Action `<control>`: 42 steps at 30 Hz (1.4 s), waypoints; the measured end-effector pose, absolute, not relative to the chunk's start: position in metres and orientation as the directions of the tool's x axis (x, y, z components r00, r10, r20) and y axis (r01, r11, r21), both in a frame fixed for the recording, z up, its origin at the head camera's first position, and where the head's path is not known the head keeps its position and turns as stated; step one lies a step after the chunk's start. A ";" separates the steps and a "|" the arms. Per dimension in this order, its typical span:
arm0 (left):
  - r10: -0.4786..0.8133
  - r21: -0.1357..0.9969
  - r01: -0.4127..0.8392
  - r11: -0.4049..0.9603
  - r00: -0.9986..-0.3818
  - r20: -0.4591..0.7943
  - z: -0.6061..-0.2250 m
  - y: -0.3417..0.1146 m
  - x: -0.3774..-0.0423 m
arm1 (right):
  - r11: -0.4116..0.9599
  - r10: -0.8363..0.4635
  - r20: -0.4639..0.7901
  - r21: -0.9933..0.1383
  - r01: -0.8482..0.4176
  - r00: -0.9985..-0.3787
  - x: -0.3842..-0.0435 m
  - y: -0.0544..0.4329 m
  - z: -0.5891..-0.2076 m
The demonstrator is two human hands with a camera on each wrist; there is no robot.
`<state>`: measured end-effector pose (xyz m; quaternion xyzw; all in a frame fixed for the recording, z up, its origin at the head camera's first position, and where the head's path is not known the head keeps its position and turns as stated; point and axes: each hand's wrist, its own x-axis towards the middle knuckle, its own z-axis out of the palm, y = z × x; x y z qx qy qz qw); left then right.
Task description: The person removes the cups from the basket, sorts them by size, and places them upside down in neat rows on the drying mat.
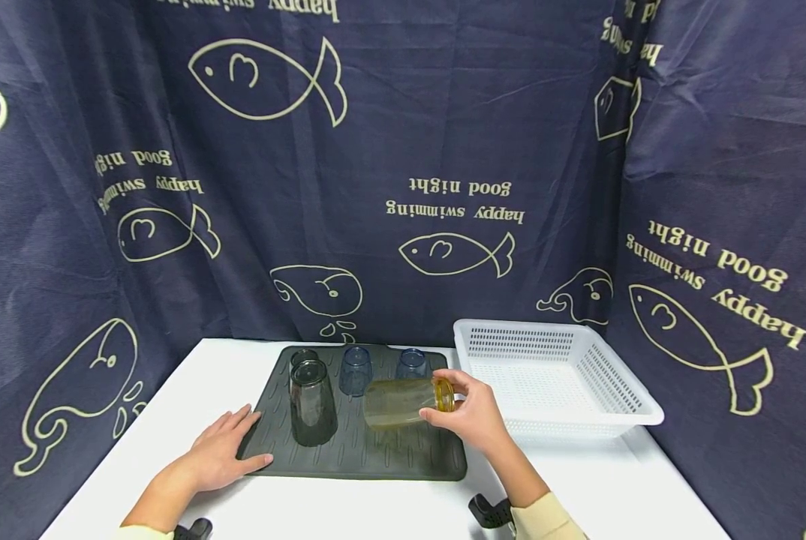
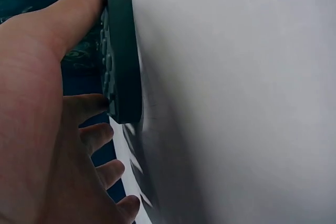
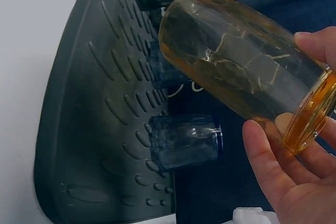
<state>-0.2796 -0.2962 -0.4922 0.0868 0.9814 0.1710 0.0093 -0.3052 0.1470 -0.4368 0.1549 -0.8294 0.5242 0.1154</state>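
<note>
My right hand [image 1: 467, 411] grips an amber glass [image 1: 399, 403] round its thick base, between thumb and fingers. The glass lies on its side in the air over the dark drying mat [image 1: 389, 463], its mouth toward the left. Fingers spread, my left hand [image 1: 222, 450] rests at the mat's left front corner, with the thumb [image 2: 84, 11] on the mat's ribbed top. Close to that hand stands a tall grey glass [image 1: 313, 409], bottom up, with another dark glass [image 1: 302, 355] partly hidden behind it. Two small blue glasses [image 1: 356, 373] [image 3: 186, 142] stand toward the mat's back.
A white perforated plastic basket [image 1: 619, 412] stands to the right of the mat. Both are on a white table [image 1: 349, 510]. Navy curtain cloth [image 1: 457, 135] with fish drawings encloses the back and both sides.
</note>
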 end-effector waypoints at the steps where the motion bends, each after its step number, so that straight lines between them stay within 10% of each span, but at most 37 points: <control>1: 0.173 0.332 0.166 0.929 -0.985 0.009 -0.492 -0.296 -0.280 | 0.404 -0.136 0.356 -0.832 -0.380 -0.925 -0.306 0.147 -0.437; 42: 0.138 0.315 0.117 0.942 -0.989 -0.045 -0.492 -0.293 -0.283 | 0.556 -0.302 0.427 -0.648 -0.521 -0.853 -0.344 0.116 -0.411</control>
